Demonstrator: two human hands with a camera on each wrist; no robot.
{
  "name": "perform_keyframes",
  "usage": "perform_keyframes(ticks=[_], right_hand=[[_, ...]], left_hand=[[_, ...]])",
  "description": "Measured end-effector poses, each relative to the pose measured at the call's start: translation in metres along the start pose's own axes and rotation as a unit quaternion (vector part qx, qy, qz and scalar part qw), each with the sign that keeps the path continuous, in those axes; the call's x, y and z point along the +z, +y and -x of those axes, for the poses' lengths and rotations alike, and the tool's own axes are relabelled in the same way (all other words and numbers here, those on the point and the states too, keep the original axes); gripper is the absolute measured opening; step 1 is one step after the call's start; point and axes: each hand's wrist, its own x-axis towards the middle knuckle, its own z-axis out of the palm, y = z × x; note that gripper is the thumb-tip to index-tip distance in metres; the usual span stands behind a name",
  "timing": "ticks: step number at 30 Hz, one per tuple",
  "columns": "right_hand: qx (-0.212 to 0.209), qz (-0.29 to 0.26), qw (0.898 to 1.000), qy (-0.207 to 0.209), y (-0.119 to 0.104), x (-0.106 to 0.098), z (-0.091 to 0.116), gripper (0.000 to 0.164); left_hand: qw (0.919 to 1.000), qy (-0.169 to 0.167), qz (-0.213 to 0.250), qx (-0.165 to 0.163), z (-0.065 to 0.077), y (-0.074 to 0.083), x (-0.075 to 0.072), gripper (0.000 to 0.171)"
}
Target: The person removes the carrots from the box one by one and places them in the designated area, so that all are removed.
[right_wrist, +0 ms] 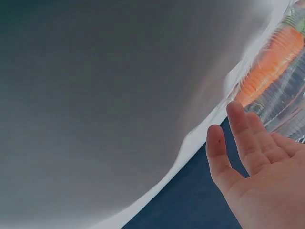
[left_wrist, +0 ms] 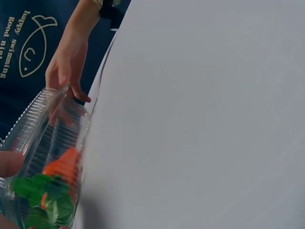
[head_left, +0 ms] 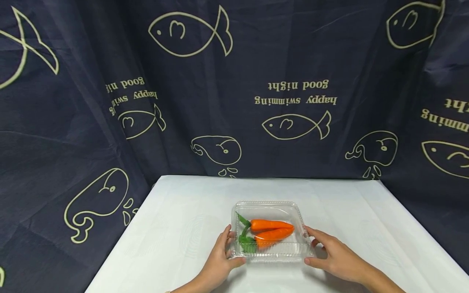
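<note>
A clear plastic lidded box [head_left: 278,257] sits over the near middle of the white table, its lid down. Inside lie two orange carrots [head_left: 269,225] with green tops [head_left: 247,244] pointing left. My left hand [head_left: 220,258] grips the box's left side, thumb at the near corner and fingers along the side wall. On the opposite side my right hand [head_left: 331,258] holds the near right corner between thumb and fingers. In the right wrist view, two of its fingers [right_wrist: 218,148] stand off the box. The left wrist view shows the left thumb [left_wrist: 9,163] against the ribbed wall.
The white table [head_left: 198,195] reaches back to a dark blue curtain [head_left: 234,93] printed with fish, whales and lettering. The same curtain hangs along the left and right sides.
</note>
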Motion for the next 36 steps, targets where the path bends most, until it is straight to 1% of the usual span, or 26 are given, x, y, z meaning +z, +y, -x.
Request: perform_keyframes(ticks=[6, 11, 15, 18, 22, 26, 29, 33, 36], right_hand=[[-0.009, 0.011, 1.0, 0.008, 0.0, 0.0, 0.001, 0.085], [0.003, 0.008, 1.0, 0.003, 0.001, -0.002, 0.0, 0.085], [0.001, 0.003, 1.0, -0.001, 0.003, -0.003, 0.0, 0.084], [-0.006, 0.0, 1.0, 0.0, 0.003, -0.002, 0.0, 0.083], [-0.013, 0.004, 1.0, 0.01, 0.003, -0.002, -0.001, 0.082], [-0.028, 0.014, 0.999, 0.024, 0.003, -0.002, 0.0, 0.08], [-0.037, 0.014, 0.999, 0.029, 0.003, -0.002, 0.0, 0.078], [-0.036, 0.009, 0.999, 0.026, 0.004, -0.001, 0.001, 0.076], [-0.036, 0.006, 0.999, 0.025, 0.004, -0.001, 0.0, 0.074]], left_hand=[[0.9997, -0.001, 0.026, -0.004, 0.001, -0.003, 0.006, 0.099], [0.9993, 0.001, 0.038, -0.001, 0.001, -0.006, 0.011, 0.096], [0.9989, 0.005, 0.046, 0.003, 0.002, -0.009, 0.015, 0.09], [0.9986, 0.001, 0.052, 0.003, 0.004, -0.01, 0.016, 0.085], [0.9992, 0.003, 0.039, 0.004, 0.005, -0.009, 0.017, 0.079], [0.9997, 0.016, 0.017, 0.007, 0.005, -0.009, 0.019, 0.078], [0.9995, 0.026, 0.014, 0.009, 0.005, -0.011, 0.02, 0.079], [0.9991, 0.038, 0.02, 0.007, 0.006, -0.012, 0.022, 0.08], [0.9988, 0.046, 0.013, 0.01, 0.006, -0.013, 0.023, 0.079]])
